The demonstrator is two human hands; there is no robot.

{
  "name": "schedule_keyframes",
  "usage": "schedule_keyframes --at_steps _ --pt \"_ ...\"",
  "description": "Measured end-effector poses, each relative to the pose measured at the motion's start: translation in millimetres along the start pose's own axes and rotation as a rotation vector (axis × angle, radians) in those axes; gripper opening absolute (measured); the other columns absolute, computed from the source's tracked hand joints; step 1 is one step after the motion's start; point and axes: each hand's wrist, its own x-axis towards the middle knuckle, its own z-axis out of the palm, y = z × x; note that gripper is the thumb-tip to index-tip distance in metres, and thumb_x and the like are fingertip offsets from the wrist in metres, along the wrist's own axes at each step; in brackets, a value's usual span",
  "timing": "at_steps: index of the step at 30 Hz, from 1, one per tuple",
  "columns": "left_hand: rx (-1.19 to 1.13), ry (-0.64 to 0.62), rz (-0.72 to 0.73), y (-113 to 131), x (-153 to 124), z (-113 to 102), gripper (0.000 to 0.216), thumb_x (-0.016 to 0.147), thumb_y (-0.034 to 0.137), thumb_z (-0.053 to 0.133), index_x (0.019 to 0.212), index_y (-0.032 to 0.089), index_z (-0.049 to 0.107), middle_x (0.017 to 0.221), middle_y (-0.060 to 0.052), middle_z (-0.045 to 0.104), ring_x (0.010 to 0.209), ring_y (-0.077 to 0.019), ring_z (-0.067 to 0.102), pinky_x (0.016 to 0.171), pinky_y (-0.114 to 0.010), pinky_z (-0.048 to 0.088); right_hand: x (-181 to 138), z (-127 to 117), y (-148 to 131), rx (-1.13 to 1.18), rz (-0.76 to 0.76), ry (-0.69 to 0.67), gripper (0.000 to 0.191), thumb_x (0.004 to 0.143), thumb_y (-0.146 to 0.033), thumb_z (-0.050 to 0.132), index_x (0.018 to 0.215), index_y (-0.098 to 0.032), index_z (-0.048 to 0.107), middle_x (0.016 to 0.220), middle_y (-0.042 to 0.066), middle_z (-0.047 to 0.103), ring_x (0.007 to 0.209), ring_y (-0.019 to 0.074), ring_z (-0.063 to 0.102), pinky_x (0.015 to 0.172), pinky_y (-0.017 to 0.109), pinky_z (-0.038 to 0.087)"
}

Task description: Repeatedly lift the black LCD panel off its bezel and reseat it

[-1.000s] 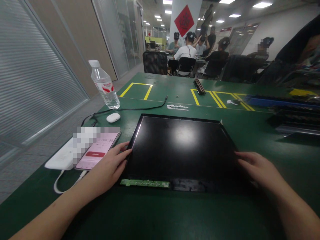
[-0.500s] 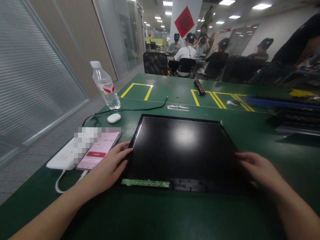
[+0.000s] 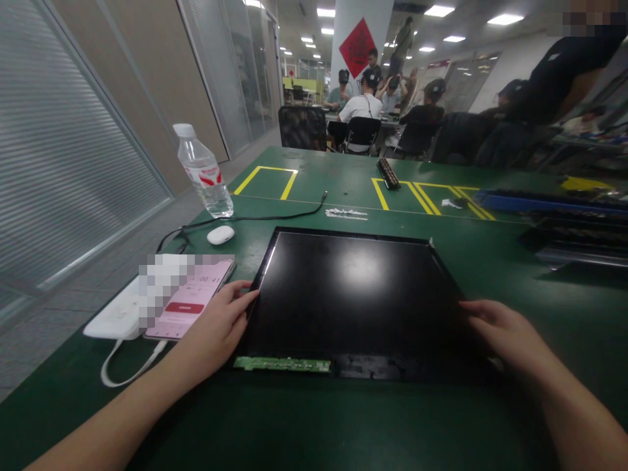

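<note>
A black LCD display panel (image 3: 353, 301) lies face up on the green table, with a bright reflection on its glass. A narrow green circuit board (image 3: 282, 364) runs along the left part of its near edge. My left hand (image 3: 228, 320) grips the panel's left edge, fingers closed against the frame. At the opposite edge, my right hand (image 3: 500, 327) holds the panel with its fingertips; its lower fingers are partly hidden. Beside my left forearm lies a phone (image 3: 193, 297) with a pink screen, next to a white power bank (image 3: 115, 311).
A water bottle (image 3: 203, 173), a white earbud case (image 3: 220, 235) and a black cable (image 3: 255, 216) are at the back left. Beyond the panel sit a white strip (image 3: 346, 213) and a dark ridged bar (image 3: 388, 173). Blurred parts with a blue strip (image 3: 554, 201) stand right. People sit behind.
The view has shifted slightly, so everything appears a little to the left and lower. Both hands keep their hold on the panel's edges.
</note>
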Motion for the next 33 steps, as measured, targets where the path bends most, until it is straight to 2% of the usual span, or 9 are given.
schedule_keyframes --at_steps 5,9,14,18,23,26,31,33 --pt "-0.008 0.058 -0.003 -5.3 -0.2 8.3 0.055 0.1 0.026 0.04 0.141 0.016 0.077 0.151 -0.021 0.065 0.135 -0.0399 0.067 0.117 -0.063 0.057 0.9 0.8 1.3 0.008 0.008 -0.033 0.041 0.074 -0.039 0.069 0.109 -0.025 0.085 0.083 0.006 0.076 0.071 0.0256 0.07 0.065 0.039 0.055" --pt "-0.045 0.031 0.004 -2.3 1.0 4.4 0.052 0.096 0.024 0.048 0.138 0.02 0.079 0.149 -0.018 0.065 0.134 -0.0387 0.067 0.117 -0.062 0.056 1.7 0.8 2.5 0.014 0.04 -0.056 0.044 0.074 -0.039 0.068 0.112 -0.024 0.084 0.084 0.007 0.076 0.07 0.0263 0.07 0.063 0.04 0.055" --pt "-0.058 0.033 0.0 -1.9 1.2 5.3 0.053 0.096 0.024 0.047 0.137 0.02 0.079 0.15 -0.018 0.063 0.134 -0.039 0.067 0.117 -0.062 0.056 1.0 0.7 -0.4 0.032 0.027 -0.04 0.042 0.072 -0.04 0.069 0.108 -0.025 0.084 0.081 0.006 0.077 0.07 0.027 0.07 0.061 0.039 0.055" --pt "-0.031 0.053 0.005 -9.1 -0.4 13.3 0.055 0.098 0.024 0.041 0.141 0.017 0.076 0.15 -0.021 0.061 0.137 -0.0391 0.065 0.119 -0.062 0.054 -1.7 -0.1 -12.8 0.003 0.083 -0.02 0.04 0.071 -0.036 0.066 0.104 -0.024 0.084 0.084 0.008 0.078 0.076 0.0292 0.074 0.068 0.042 0.056" --pt "-0.002 0.07 0.04 -19.0 -1.6 21.5 0.055 0.1 0.025 0.042 0.145 0.019 0.074 0.153 -0.019 0.061 0.138 -0.039 0.065 0.118 -0.061 0.055 -5.0 0.3 -25.1 -0.014 0.103 -0.008 0.039 0.07 -0.034 0.064 0.101 -0.023 0.084 0.085 0.009 0.079 0.078 0.0303 0.074 0.07 0.043 0.056" --pt "0.043 0.092 0.068 -20.0 -2.2 23.4 0.055 0.102 0.025 0.04 0.146 0.016 0.072 0.152 -0.021 0.062 0.137 -0.0392 0.065 0.118 -0.061 0.055 -5.6 1.9 -24.6 -0.028 0.09 -0.001 0.038 0.071 -0.034 0.063 0.101 -0.023 0.084 0.084 0.008 0.079 0.079 0.03 0.075 0.072 0.043 0.056" --pt "0.116 0.153 0.076 -16.4 -2.3 23.6 0.049 0.102 0.025 0.044 0.141 0.019 0.073 0.155 -0.02 0.066 0.142 -0.041 0.064 0.119 -0.064 0.054 -4.3 3.0 -20.9 -0.051 0.062 0.0 0.037 0.073 -0.032 0.064 0.102 -0.024 0.085 0.092 0.009 0.079 0.084 0.0292 0.075 0.076 0.043 0.057" --pt "0.143 0.141 0.071 -13.7 -1.4 20.5 0.049 0.101 0.024 0.045 0.139 0.017 0.075 0.157 -0.022 0.067 0.145 -0.0422 0.063 0.119 -0.066 0.053 -3.8 3.6 -19.9 -0.052 0.053 0.004 0.036 0.074 -0.032 0.063 0.101 -0.024 0.085 0.092 0.009 0.078 0.084 0.0283 0.074 0.077 0.042 0.056"
